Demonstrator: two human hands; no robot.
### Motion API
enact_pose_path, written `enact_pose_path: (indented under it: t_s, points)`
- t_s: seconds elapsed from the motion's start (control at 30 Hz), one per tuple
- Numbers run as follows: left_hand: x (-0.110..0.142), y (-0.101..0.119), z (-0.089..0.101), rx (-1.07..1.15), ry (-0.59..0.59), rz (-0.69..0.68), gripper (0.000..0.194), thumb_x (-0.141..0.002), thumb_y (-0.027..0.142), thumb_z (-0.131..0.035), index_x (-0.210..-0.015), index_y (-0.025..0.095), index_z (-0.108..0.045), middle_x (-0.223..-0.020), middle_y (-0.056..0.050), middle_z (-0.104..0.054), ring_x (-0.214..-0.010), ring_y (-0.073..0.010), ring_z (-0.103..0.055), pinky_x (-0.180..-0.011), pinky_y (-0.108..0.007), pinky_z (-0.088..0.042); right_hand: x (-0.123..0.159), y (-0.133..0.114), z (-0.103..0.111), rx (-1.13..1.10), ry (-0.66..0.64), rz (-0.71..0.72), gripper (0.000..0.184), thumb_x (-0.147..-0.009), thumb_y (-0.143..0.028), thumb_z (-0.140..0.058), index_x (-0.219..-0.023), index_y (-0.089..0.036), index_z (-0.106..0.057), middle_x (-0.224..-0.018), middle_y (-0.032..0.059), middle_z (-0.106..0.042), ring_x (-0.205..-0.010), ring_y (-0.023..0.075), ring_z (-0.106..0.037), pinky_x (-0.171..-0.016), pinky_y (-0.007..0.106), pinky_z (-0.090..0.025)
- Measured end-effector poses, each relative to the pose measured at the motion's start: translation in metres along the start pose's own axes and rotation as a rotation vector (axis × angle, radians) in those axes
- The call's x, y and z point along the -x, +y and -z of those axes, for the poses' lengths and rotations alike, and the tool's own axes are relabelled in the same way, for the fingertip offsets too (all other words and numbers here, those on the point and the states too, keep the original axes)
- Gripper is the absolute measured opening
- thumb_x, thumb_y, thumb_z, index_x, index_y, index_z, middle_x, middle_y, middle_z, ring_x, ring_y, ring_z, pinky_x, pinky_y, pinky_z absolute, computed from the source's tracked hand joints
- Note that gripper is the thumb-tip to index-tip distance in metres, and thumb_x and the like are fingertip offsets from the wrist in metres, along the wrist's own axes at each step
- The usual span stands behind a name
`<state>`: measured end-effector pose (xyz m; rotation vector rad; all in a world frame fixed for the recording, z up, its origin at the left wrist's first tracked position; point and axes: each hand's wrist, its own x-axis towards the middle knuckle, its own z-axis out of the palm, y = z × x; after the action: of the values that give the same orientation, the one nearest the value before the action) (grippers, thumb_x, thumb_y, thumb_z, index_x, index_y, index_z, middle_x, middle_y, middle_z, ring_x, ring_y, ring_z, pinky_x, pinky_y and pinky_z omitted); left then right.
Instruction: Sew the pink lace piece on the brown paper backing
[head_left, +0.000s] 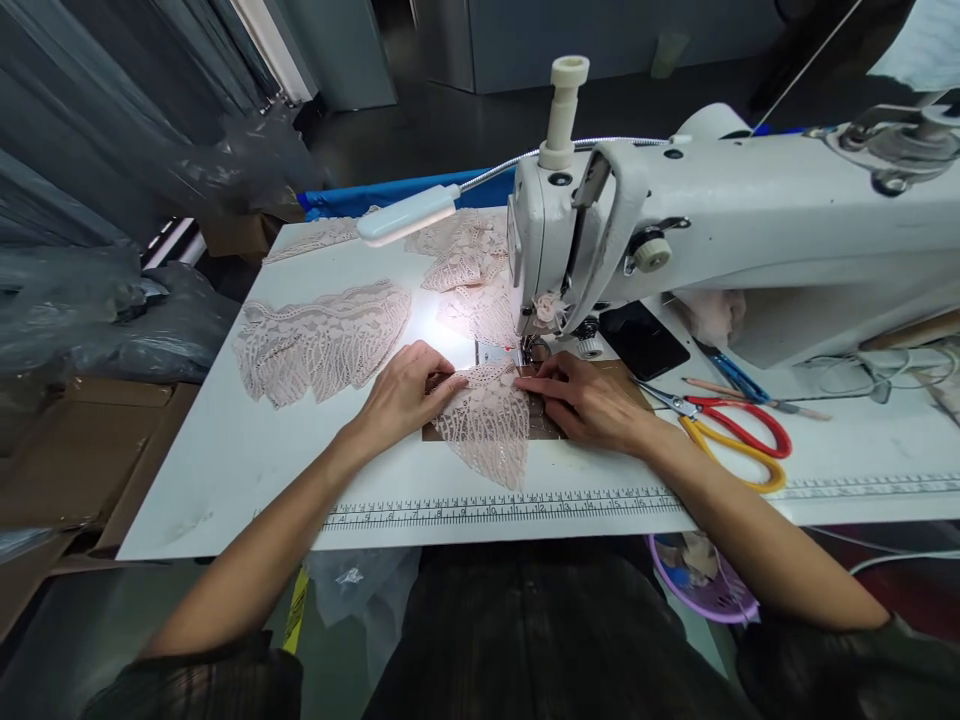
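Note:
A pale pink lace piece (491, 425) lies just in front of the needle of a white sewing machine (555, 230), partly over a brown plate on the table. My left hand (409, 390) pinches its upper left edge between thumb and fingers. At the upper right edge, my right hand (581, 400) grips the same lace with its fingers closed together. Behind the presser foot (531, 350), more lace (476, 310) trails away in a heap. Another scalloped lace piece (322, 335) rests flat to the left.
Scissors (724, 425) with red and yellow handles lie right of my right hand, near a black phone (643, 340) and a blue tool (739, 378). A lamp (409, 215) hangs over the table. A ruler strip (495, 510) runs along the front edge. A purple basket (724, 590) is below.

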<state>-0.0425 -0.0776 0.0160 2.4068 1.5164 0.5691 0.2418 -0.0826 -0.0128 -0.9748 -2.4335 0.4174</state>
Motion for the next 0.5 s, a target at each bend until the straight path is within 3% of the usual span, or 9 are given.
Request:
enact_pose_path:
  t_s: [0.2,0.5]
  points:
    - [-0.004,0.005,-0.015,0.155,0.103,0.083,0.028,-0.090,0.033,-0.061,-0.067,0.019,-0.056,-0.068,0.001,-0.056,-0.060,-0.0117,-0.049,-0.058,-0.026,-0.038,0.002,0.000,-0.009,0.056,0.028,0.006,0.041,-0.092,-0.019,-0.046,-0.129,-0.021,-0.064,-0.110,0.0133,-0.057,-0.100,0.0235,-0.055,-0.092,0.046,-0.051]
    - [-0.004,0.011,-0.019,0.117,0.182,0.127,0.025,-0.087,0.030,-0.063,-0.065,0.017,-0.059,-0.064,0.001,-0.053,-0.057,-0.0103,-0.046,-0.055,-0.024,-0.035,0.002,-0.001,-0.009,0.065,0.040,0.014,0.039,-0.092,-0.020,-0.045,-0.126,-0.020,-0.065,-0.109,0.0132,-0.056,-0.100,0.0236,-0.054,-0.092,0.045,-0.051]
